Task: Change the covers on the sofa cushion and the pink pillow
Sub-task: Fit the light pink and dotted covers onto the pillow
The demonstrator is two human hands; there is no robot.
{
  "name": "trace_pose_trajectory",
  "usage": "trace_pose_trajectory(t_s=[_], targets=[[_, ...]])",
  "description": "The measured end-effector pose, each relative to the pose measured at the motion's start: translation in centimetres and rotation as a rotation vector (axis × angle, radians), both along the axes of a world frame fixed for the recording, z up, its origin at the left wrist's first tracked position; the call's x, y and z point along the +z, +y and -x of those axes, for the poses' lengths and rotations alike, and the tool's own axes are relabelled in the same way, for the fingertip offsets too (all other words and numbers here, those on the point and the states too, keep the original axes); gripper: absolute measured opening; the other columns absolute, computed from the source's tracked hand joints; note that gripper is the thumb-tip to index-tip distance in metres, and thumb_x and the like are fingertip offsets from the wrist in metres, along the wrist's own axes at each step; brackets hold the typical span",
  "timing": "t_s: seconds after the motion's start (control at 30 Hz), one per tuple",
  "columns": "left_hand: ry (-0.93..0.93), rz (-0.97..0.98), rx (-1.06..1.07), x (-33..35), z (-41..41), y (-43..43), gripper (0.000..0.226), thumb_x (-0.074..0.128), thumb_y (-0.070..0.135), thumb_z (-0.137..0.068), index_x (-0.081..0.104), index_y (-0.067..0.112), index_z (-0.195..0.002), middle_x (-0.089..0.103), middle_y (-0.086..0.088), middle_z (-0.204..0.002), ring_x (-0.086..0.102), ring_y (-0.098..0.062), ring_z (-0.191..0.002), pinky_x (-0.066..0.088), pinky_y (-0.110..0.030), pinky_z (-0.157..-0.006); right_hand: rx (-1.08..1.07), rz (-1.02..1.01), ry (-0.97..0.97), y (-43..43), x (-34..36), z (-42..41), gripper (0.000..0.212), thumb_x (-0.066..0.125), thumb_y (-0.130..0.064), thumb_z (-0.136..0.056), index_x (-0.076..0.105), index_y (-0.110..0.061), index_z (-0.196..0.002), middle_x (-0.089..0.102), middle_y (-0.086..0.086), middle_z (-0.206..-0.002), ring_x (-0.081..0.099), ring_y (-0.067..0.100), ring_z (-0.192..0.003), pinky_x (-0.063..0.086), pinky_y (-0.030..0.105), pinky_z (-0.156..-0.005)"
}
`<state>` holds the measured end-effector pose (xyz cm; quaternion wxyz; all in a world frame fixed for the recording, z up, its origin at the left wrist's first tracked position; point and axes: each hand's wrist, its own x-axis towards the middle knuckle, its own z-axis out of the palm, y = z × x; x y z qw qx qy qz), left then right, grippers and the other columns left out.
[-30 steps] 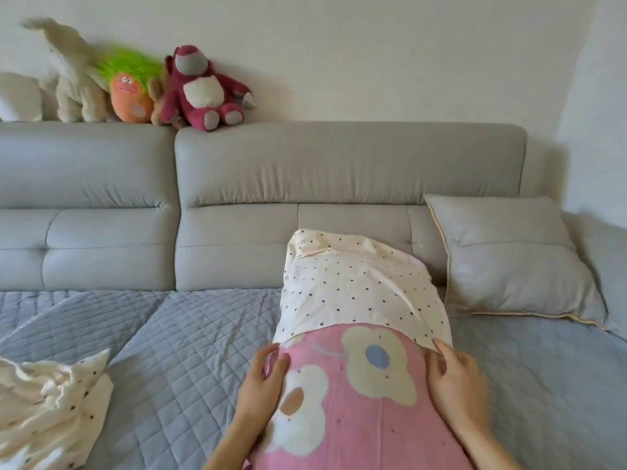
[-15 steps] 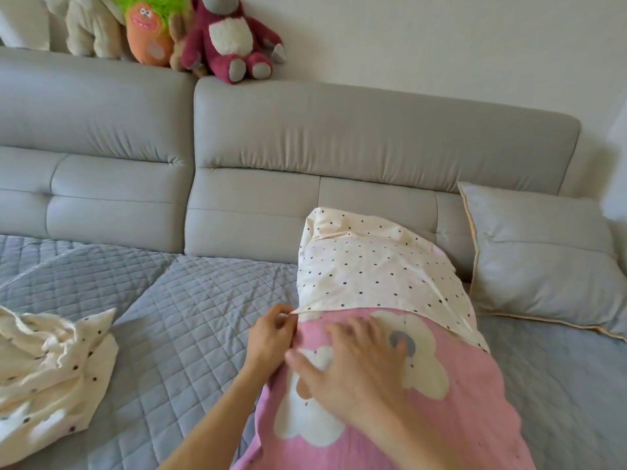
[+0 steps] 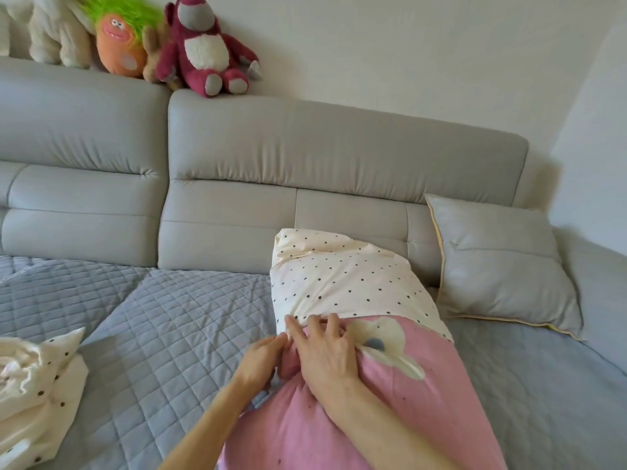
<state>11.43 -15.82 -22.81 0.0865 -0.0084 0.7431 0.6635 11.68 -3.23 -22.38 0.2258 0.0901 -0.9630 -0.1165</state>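
The pink pillow (image 3: 400, 412) with pale flower prints lies lengthwise on the sofa seat, its far half inside a cream cover with black dots (image 3: 342, 276). My left hand (image 3: 263, 357) pinches the cover's open edge at the pillow's left side. My right hand (image 3: 325, 351) rests on top of the pillow, its fingertips on the same edge, just beside the left hand. A grey sofa cushion (image 3: 498, 269) with yellow piping leans against the backrest to the right.
A second crumpled cream dotted cover (image 3: 37, 391) lies at the left on the grey quilted seat pad (image 3: 169, 327). Several plush toys (image 3: 203, 49) sit on top of the grey backrest (image 3: 339, 154). A wall stands behind.
My right hand has crossed from the pillow's right side to the left, joining my left hand at the cover's edge. The view has shifted down and left.
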Motion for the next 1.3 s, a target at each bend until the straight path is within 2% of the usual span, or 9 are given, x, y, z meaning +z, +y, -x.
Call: trace_pose_trajectory(t_s=[0.13,0.23,0.37,0.5,0.6,0.77,0.93,1.13,1.3], targets=[[0.073,0.012,-0.071,2.0,-4.6,2.3,0.053,0.051,0.041,-0.098,0.064,0.011,-0.055,0.064,0.018,-0.061,0.051,0.007,-0.061,0.040,-0.016,-0.062,-0.060,0.033,0.086,3.6,0.7,0.9,0.059,0.049,-0.026,-0.079,0.055,-0.036,-0.136,0.059,0.003,-0.091,0.055,0.030,-0.081,0.047,0.038,-0.056],[0.219,0.398,-0.176,1.6,-7.1,0.7,0.047,0.054,0.050,-0.087,0.033,0.014,-0.065,0.033,0.009,-0.058,0.035,0.000,-0.054,0.033,-0.026,-0.058,-0.177,0.198,0.119,4.8,2.0,0.6,0.057,0.049,-0.016,-0.083,0.052,-0.027,-0.139,0.054,0.009,-0.096,0.054,0.031,-0.081,0.046,0.041,-0.056],[0.177,0.713,-0.174,0.4,-8.4,-1.0,0.044,0.047,0.059,-0.087,0.044,0.021,-0.064,0.048,0.008,-0.055,0.045,-0.005,-0.056,0.039,-0.027,-0.058,-0.069,0.479,-0.254,6.1,4.0,-1.1,0.076,0.058,-0.025,-0.078,0.030,-0.035,-0.148,0.041,0.000,-0.124,0.044,0.026,-0.115,0.046,0.040,-0.086],[0.083,0.999,-0.195,0.3,-7.5,-2.1,0.025,0.047,0.052,-0.083,0.052,0.033,-0.067,0.060,0.012,-0.070,0.061,-0.010,-0.073,0.048,-0.029,-0.062,0.287,0.767,-0.550,9.5,6.4,-6.3,0.056,0.074,-0.062,-0.071,0.062,-0.042,-0.122,0.057,-0.024,-0.117,0.049,-0.008,-0.111,0.036,0.021,-0.097],[0.203,1.212,-0.167,2.4,-5.8,-0.7,0.014,0.052,0.040,-0.082,0.044,0.029,-0.085,0.055,0.012,-0.085,0.060,-0.018,-0.084,0.047,-0.030,-0.062,0.222,1.023,-0.296,14.2,6.4,-8.4,0.038,0.069,-0.063,-0.078,0.070,-0.037,-0.106,0.066,-0.024,-0.108,0.057,-0.008,-0.106,0.042,0.021,-0.090],[0.438,1.128,-0.122,8.4,-0.5,5.6,0.041,0.060,0.025,-0.079,0.046,0.026,-0.118,0.052,0.004,-0.111,0.052,-0.018,-0.097,0.050,-0.037,-0.078,-0.318,1.300,-0.398,21.6,3.0,-9.5,0.110,0.057,-0.095,-0.051,0.048,-0.026,-0.137,0.055,-0.002,-0.135,0.055,0.017,-0.118,0.044,0.034,-0.094],[0.726,1.362,-0.407,10.7,2.7,17.7,0.047,0.056,0.035,-0.089,0.047,0.032,-0.135,0.048,0.006,-0.133,0.046,-0.020,-0.123,0.043,-0.039,-0.097,-0.255,1.619,-0.614,23.2,1.9,-10.5,0.037,0.069,-0.060,-0.080,0.057,-0.035,-0.105,0.064,-0.019,-0.093,0.064,0.000,-0.079,0.046,0.016,-0.059],[0.997,1.750,-0.495,8.2,5.4,26.4,0.030,0.047,0.031,-0.101,0.063,0.021,-0.123,0.059,-0.002,-0.126,0.055,-0.026,-0.120,0.042,-0.036,-0.082,-0.177,1.585,-0.478,22.8,0.5,-8.5,0.040,0.078,-0.036,-0.071,0.059,-0.036,-0.106,0.068,-0.017,-0.099,0.064,0.002,-0.089,0.049,0.025,-0.078],[0.812,1.396,-0.504,8.1,6.1,27.4,0.024,0.049,0.029,-0.099,0.073,0.026,-0.102,0.070,0.002,-0.100,0.064,-0.022,-0.094,0.049,-0.032,-0.072,-0.090,1.316,-0.337,21.6,1.0,-7.7,0.029,0.053,-0.030,-0.076,0.046,-0.046,-0.100,0.054,-0.014,-0.101,0.056,0.010,-0.090,0.049,0.032,-0.078]])
